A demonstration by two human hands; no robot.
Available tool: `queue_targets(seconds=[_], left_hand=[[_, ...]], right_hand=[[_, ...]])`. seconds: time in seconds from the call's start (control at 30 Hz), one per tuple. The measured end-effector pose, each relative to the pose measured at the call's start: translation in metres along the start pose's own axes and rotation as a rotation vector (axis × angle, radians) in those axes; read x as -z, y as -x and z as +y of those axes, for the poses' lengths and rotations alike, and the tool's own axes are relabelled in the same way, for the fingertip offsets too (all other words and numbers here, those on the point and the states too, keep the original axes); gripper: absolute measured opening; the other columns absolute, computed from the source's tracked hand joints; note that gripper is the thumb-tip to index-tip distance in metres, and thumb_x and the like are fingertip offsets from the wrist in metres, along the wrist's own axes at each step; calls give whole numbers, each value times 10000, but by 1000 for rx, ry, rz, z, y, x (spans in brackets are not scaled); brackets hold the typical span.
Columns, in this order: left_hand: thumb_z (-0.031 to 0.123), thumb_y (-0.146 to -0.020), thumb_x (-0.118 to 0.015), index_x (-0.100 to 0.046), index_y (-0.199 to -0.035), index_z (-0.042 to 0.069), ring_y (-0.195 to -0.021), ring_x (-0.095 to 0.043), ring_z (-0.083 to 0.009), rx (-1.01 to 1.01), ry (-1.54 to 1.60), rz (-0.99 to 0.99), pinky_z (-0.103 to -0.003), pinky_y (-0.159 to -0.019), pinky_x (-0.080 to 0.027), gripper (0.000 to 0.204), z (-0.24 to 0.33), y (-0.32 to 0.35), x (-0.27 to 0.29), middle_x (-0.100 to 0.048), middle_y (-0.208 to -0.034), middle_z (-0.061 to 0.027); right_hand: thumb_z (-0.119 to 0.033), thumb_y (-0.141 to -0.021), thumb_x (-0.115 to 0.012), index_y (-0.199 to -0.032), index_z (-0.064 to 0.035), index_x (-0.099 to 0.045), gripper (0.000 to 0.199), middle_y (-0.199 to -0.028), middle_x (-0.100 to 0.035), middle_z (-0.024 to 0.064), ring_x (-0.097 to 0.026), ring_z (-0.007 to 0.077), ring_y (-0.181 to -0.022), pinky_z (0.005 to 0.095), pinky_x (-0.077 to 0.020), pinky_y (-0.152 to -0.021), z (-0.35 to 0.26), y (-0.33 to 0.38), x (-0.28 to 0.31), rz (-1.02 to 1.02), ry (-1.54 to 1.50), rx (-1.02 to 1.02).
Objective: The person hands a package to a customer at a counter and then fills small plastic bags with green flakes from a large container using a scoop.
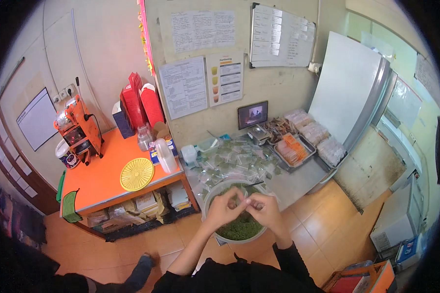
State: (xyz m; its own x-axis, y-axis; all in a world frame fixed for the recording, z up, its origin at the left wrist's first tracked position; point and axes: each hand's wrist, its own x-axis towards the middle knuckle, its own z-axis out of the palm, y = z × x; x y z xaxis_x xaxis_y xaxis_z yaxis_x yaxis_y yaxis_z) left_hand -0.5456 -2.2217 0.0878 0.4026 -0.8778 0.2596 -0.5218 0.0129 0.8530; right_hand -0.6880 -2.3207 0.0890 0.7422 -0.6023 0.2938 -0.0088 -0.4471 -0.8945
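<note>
Head view: both hands (244,207) meet, fingertips pinched, above green-filled bowl (211,195).

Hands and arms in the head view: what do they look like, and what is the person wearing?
The left hand and right hand are bare, with no gloves, and no rings or watch that I can make out. Dark, black-looking sleeves are pushed up past the elbows, leaving both forearms uncovered.

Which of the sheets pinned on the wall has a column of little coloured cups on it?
The narrow poster above the small screen; the others show only text.
</note>
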Motion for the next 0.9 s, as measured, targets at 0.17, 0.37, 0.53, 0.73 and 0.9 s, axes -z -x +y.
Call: queue_targets(seconds=[0.17, 0.37, 0.53, 0.73, 0.9], left_hand=[[144, -872, -629, -619, -800, -2, -443, -398, -133, -169, 152, -54, -307, -453, -348, 163, -5, 1, -4, -455, -496, -54], [174, -803, -654, -643, -773, 2, -473, -570, -302, -206, -291, 90, -397, -482, -446, 175, -14, 11, -3, -563, -556, -147], [252, -802, -687, -660, -879, 22, -558, -642, -326, -10, -261, 112, -403, -533, -497, 244, 18, 11, 16, -596, -589, -156], [245, -855, -686, -632, -1043, 72, -518, -586, -184, -222, 64, 82, -314, -518, -456, 261, -23, 10, 11, -577, -582, -105], [218, -815, -721, -601, -1166, 125, -454, -521, -170, -48, -133, 82, -324, -476, -407, 382, -2, 12, 23, -493, -520, -58]], right_hand=[[-78, -830, -686, -737, 20, -616, 152, -624, -557, 33, -520, 80, -524, 264, -397, -484, 2, 5, 3, -27, -162, -99], [-98, -748, -702, -685, -12, -575, 166, -688, -598, 85, -567, 205, -518, 311, -444, -493, -1, 2, -4, 217, 470, 200], [-58, -769, -668, -779, -18, -617, 66, -727, -620, 92, -610, 223, -588, 309, -483, -545, -21, -5, -1, 277, 395, 168], [-8, -801, -635, -864, -16, -649, 65, -753, -634, 108, -632, 207, -633, 290, -493, -579, -22, -9, 14, 206, 156, 222], [-21, -805, -642, -862, -17, -644, 57, -712, -610, 113, -589, 203, -563, 291, -458, -522, -29, -4, 14, 316, 264, 112]])
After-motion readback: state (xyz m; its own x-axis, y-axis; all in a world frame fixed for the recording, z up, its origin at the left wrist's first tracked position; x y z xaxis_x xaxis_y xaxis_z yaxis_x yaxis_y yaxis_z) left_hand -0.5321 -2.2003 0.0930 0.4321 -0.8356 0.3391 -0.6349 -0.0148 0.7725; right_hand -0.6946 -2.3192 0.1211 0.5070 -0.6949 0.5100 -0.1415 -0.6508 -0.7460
